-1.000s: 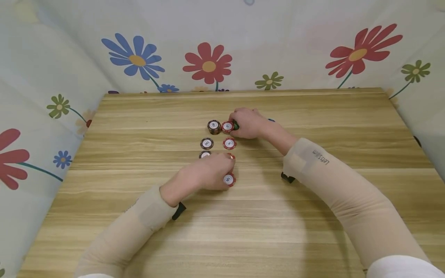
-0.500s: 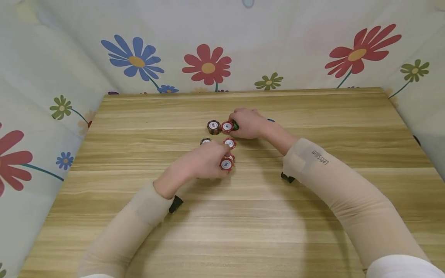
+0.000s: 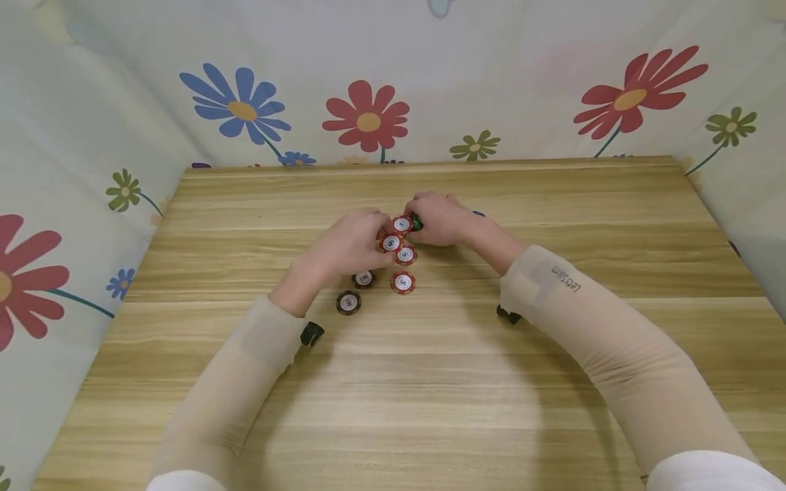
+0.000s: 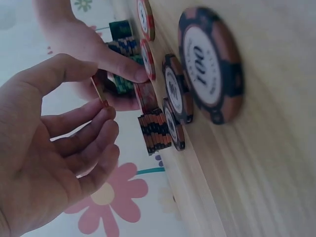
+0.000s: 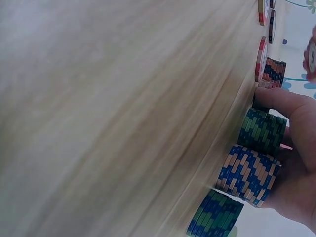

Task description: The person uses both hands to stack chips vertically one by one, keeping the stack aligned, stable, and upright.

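My left hand [image 3: 348, 244] pinches a red poker chip [image 3: 391, 243] marked 5 between thumb and fingertips; the left wrist view shows this chip edge-on, held above the table. Just beyond it stands a short stack of red poker chips [image 3: 402, 224]. My right hand [image 3: 439, 218] grips that stack, thumb [image 5: 276, 100] on the near side and fingers behind it. Two loose red chips lie in front, one nearer the stack [image 3: 405, 255] and one closer to me [image 3: 403, 283]. The stack of black chips [image 4: 154, 132] is hidden behind my left hand in the head view.
Loose black chips marked 100 lie left of the red ones, the nearest [image 3: 348, 303] closest to me. Beside my right hand a green stack [image 5: 262, 131], a blue stack [image 5: 248, 175] and a darker green-blue stack [image 5: 215, 215] stand in line. A flowered curtain [image 3: 417, 82] borders the wooden table.
My left hand has taken the nearest red chip away from me to beside the red stack. The closest black chips have come into view, and the black stack is now covered. My right hand stays put.
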`<state>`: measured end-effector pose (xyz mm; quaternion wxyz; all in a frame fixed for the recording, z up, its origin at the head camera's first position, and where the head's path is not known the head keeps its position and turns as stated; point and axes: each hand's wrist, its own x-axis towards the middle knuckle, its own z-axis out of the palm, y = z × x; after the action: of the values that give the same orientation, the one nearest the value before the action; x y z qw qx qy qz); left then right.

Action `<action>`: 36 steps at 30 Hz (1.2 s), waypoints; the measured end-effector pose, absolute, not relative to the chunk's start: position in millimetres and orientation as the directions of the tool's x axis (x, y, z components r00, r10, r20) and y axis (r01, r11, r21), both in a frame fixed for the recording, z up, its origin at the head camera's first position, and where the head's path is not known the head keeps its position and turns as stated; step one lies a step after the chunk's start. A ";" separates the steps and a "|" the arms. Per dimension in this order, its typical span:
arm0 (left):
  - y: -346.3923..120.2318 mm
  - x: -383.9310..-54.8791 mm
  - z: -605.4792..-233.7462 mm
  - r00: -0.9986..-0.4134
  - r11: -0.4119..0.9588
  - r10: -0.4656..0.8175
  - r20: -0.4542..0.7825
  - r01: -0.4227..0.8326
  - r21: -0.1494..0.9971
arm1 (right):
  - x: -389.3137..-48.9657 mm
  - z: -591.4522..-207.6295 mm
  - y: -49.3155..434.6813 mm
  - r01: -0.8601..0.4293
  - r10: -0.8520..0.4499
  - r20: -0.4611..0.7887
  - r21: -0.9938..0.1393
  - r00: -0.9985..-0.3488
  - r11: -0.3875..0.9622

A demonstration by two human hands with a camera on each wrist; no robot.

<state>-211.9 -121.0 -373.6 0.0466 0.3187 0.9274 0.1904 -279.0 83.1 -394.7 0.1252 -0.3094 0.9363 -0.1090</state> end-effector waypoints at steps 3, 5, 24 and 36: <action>-118.5 -220.1 -372.6 -0.800 0.731 0.598 0.048 0.568 0.377 | -279.0 -394.5 83.9 -0.552 -0.607 -0.169 -0.283 -0.776 0.784; -116.5 -224.8 -371.4 -0.808 0.744 0.587 0.046 0.561 0.361 | -278.8 -394.0 84.0 -0.553 -0.608 -0.168 -0.284 -0.776 0.784; -99.3 -252.2 -381.7 -0.868 0.835 0.497 -0.002 0.477 0.275 | -281.7 -398.0 87.1 -0.579 -0.633 -0.097 -0.316 -0.768 0.752; -93.0 -260.4 -386.1 -0.872 0.844 0.488 -0.029 0.464 0.271 | -281.9 -398.8 86.7 -0.583 -0.639 -0.086 -0.329 -0.765 0.743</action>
<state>-260.4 -93.0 -386.1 0.0484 0.2482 0.9589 0.1286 -281.9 86.7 -398.8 0.0971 -0.3291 0.9284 -0.1429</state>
